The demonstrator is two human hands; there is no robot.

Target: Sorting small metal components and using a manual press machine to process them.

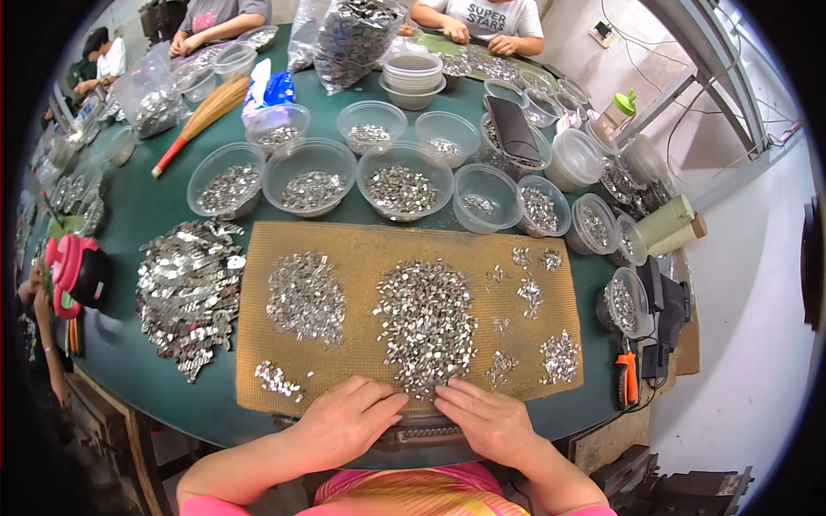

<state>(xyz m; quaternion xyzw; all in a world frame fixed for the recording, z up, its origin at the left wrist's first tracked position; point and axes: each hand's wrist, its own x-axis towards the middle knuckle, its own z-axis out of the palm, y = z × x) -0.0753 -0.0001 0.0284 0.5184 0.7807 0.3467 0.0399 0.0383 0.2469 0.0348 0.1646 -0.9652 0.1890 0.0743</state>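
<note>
A tan ribbed mat lies before me, bearing small shiny metal pieces in separate piles. At the near edge of the large middle pile, my left hand rests with fingers stretched toward the pieces. My right hand mirrors it from the other side, its extended fingertips touching the same edge. Neither hand visibly grips anything, though tiny pieces under the fingertips would be hidden. A greyer pile spreads to the left, above a small bright cluster. Several little heaps, including one at the right, dot the mat's right side.
Clear plastic bowls of metal pieces line the mat's far side; a phone rests on some. Left are stacked metal sheets and a broom. Orange-handled pliers lie right. Co-workers sit across the green table.
</note>
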